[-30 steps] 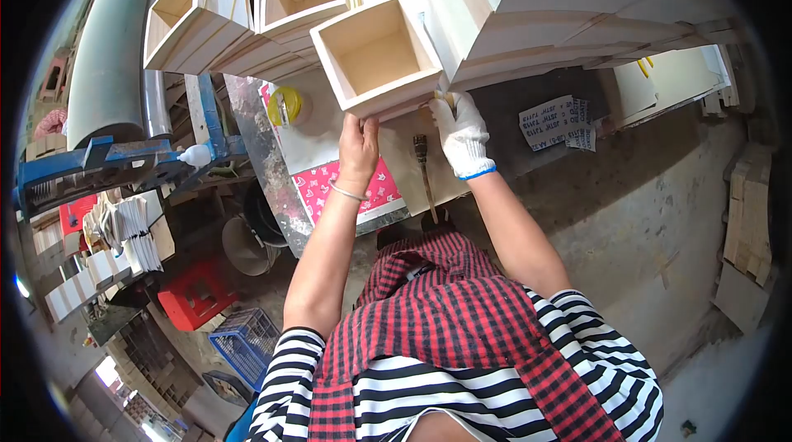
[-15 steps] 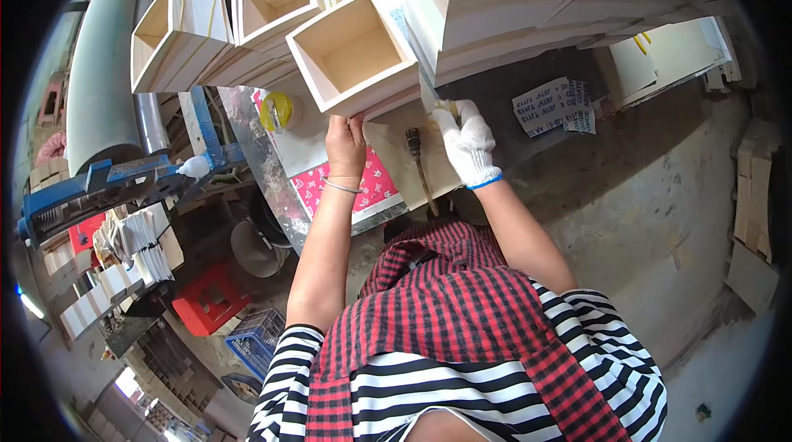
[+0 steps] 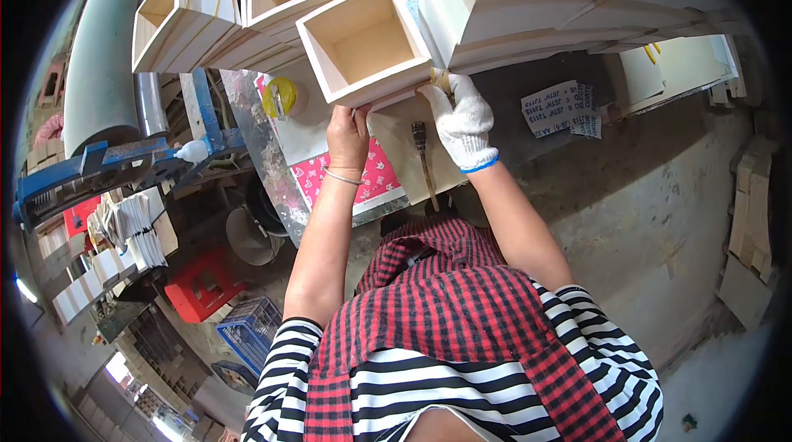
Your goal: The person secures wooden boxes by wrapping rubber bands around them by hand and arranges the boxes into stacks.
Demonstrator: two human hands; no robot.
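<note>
The fingers of my gloved right hand (image 3: 466, 124) are pinched around a small tan piece (image 3: 440, 78), which I can't identify from here. Half a second ago they hung just off the corner of the wooden box (image 3: 369, 39); now they meet it, so both my hands are at the box. My bare left hand (image 3: 347, 143) has its fingers close together at the lower front edge; their tips are hidden, so I can't tell their grip. The box sits tilted, open side up, beyond the brush (image 3: 421, 157).
</note>
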